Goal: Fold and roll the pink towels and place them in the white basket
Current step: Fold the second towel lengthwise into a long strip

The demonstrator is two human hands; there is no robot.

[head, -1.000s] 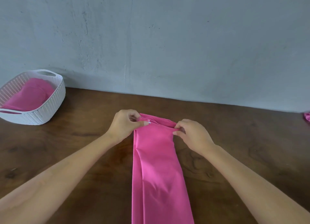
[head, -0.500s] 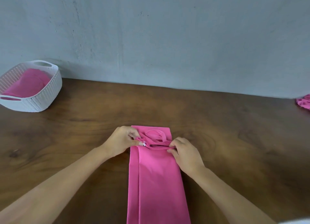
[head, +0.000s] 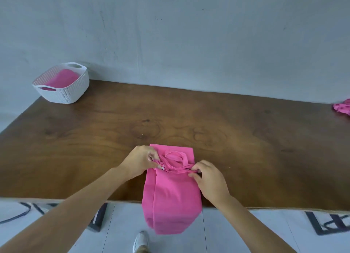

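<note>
Far left, at the back corner of the table (head: 94, 131), sits a white basket (head: 65, 90) of woven-look plastic with rounded corners and cut-out handles; a smooth pink towel (head: 63, 79) lies inside it. The tabletop is dark brown wood with swirling grain, pushed against a plain grey wall (head: 189, 34). Near the front edge, the left hand (head: 141, 160) pinches the left end of a bunched ridge in a long pink towel (head: 173, 195), fingers curled tight on the cloth. The towel is folded into a narrow strip, soft and matte, with its far end flat on the wood and its near end hanging over the table's edge. The right hand (head: 209, 178) grips the ridge's right end between thumb and curled fingers. At the far right edge lies a crumpled pink heap (head: 342, 108).
</note>
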